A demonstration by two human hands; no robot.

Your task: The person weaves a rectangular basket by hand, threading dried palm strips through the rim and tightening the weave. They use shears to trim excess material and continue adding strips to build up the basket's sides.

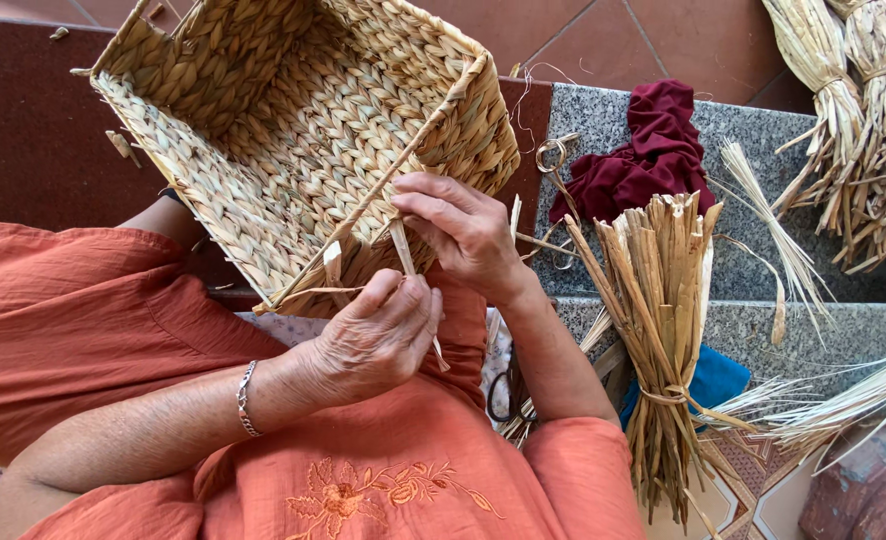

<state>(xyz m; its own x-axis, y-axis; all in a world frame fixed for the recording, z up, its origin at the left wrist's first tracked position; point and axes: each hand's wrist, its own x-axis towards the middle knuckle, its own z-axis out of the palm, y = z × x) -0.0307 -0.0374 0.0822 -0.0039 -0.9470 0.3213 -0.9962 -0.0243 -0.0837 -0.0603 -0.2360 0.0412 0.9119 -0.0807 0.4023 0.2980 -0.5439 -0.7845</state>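
A rectangular woven straw basket rests tilted on my lap, its opening toward me. My right hand grips the basket's near rim where a flat dried straw strand sticks out of the weave. My left hand pinches the lower part of that same strand just below the rim. A thinner strand loops off to the left of my left hand. A silver bracelet sits on my left wrist.
A tied bundle of dried straw stands at my right. A dark red cloth lies on the grey stone step. More straw bundles lie at top right. Scissors rest near my right elbow.
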